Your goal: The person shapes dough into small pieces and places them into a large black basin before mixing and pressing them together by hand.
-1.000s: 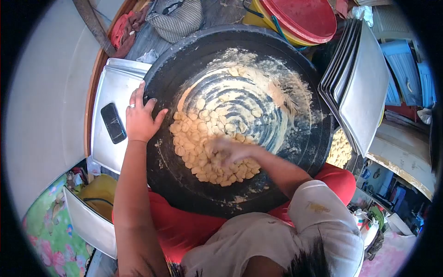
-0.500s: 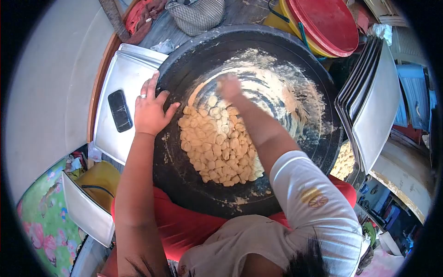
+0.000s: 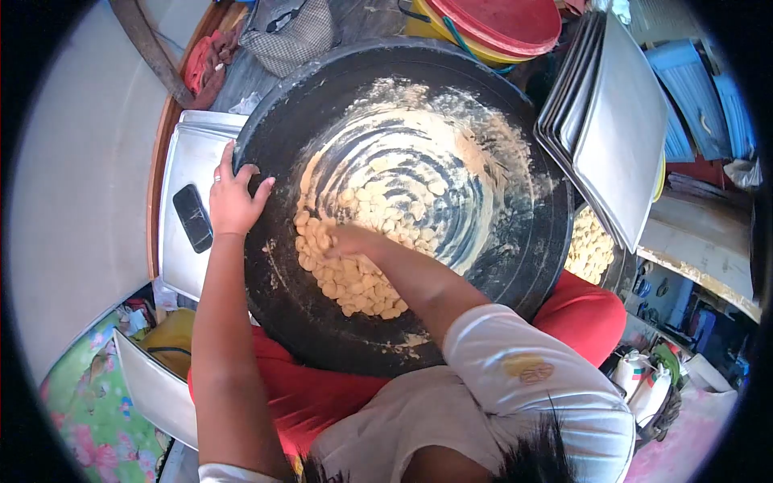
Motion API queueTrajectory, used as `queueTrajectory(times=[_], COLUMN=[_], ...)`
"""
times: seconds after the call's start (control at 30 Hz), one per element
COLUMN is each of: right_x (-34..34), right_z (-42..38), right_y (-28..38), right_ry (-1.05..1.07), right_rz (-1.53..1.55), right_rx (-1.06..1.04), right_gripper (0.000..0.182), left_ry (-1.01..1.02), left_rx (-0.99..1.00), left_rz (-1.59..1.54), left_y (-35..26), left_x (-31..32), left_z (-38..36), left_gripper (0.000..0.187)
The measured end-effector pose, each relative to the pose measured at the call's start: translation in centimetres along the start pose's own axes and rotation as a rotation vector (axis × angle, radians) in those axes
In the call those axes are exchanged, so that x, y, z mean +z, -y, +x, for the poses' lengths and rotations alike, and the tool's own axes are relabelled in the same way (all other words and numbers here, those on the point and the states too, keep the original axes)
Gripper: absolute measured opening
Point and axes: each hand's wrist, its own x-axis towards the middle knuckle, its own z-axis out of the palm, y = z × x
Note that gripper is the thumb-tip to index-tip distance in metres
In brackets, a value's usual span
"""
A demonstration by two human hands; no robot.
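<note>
A wide black round basin (image 3: 274,322) holds a heap of small pale dough pieces (image 3: 354,286), with streaks of flour (image 3: 475,153) curving over its floor. My left hand (image 3: 235,197) rests on the basin's left rim, fingers apart and holding nothing. Inside the basin, my right hand (image 3: 346,240) is down among the dough pieces at the left of the heap. Its fingers are blurred and partly hidden, so I cannot tell whether they hold any piece.
A phone (image 3: 193,218) lies on metal trays (image 3: 173,262) at the left. More trays (image 3: 620,129) stand stacked at the right, above another container of dough pieces (image 3: 590,248). Red and yellow tubs (image 3: 507,24) and a checked cloth (image 3: 294,36) are behind the basin.
My right hand has moved from the floury upper part of the basin down and left into the heap. Some pieces have spread upward and right. The view has shifted; my left hand remains at the rim.
</note>
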Motion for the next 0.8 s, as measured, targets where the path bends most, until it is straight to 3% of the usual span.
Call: queueTrajectory(times=[0.03,0.1,0.17,0.2,0.23,0.27,0.33,0.37,0.4,0.43,0.5,0.53,0.6,0.63,0.7,0.77,0.8], right_x=[0.4,2.5,6.1,6.2,5.9,4.8,2.5,0.6,-1.1,-0.7,-1.8,-0.4,4.4,2.8,3.0,6.4,5.2], right_z=[-1.6,-6.8,-9.2,-11.2,-13.4,-15.6,-17.6,-19.1,-20.0,-18.7,-19.6,-19.2,-17.1,-18.0,-16.3,-14.0,-14.5], right_y=[-0.4,0.5,-3.3,-4.5,-5.8,-6.6,-9.9,-10.3,-11.0,-17.5,-20.8,-24.1,-31.2,-25.8,-21.8,-19.0,-14.5], right_ry=[0.077,0.027,0.096,0.103,0.108,0.001,-0.125,-0.371,-0.479,-0.493,-0.495,-0.492,-0.386,-0.134,0.16,0.158,0.141], right_rz=[0.008,-0.128,-0.22,-0.075,0.073,0.243,0.612,0.511,0.632,0.688,0.503,0.51,0.291,0.473,0.7,0.99,1.049], right_rx=[-0.014,-0.061,-0.309,-0.297,-0.282,-0.129,0.107,0.272,0.439,0.444,0.558,0.564,0.351,0.715,0.863,0.844,0.593], right_gripper=[0.079,0.067,0.052,0.047,0.042,0.042,0.043,0.041,0.042,0.053,0.067,0.067,0.073,0.103,0.093,0.095,0.1], left_ry=[-0.008,-0.005,-0.105,-0.199,-0.164,-0.166,-0.198,-0.028,0.14,0.135,0.236,0.339,0.382,0.411,0.484,0.567,0.68], left_rx=[0.008,0.025,0.115,0.208,0.29,0.296,0.515,0.477,0.434,0.297,0.017,-0.13,-0.199,-0.27,-0.281,-0.29,-0.351], left_rz=[0.003,0.06,0.163,0.266,0.238,0.242,0.083,0.055,0.028,-0.002,-0.148,-0.26,-0.229,-0.2,-0.159,-0.115,-0.153], left_y=[-0.2,-0.5,-1.3,-1.5,-1.6,-1.8,-2.1,-1.7,-1.2,-1.0,-1.3,-1.9,-2.4,-2.5,-2.5,-2.5,-2.9], left_x=[-0.2,-0.3,-0.5,-0.5,-0.4,0.3,3.4,6.1,9.2,12.2,15.5,16.4,18.5,19.3,19.6,19.0,18.1], left_z=[0.2,-0.1,-0.7,-0.9,-1.0,-1.3,-2.2,-2.8,-3.6,-4.8,-6.6,-7.2,-8.9,-9.2,-8.7,-7.8,-6.5], left_gripper=[0.036,0.036,0.036,0.035,0.038,0.038,0.038,0.037,0.037,0.038,0.043,0.046,0.049,0.053,0.057,0.062,0.066])
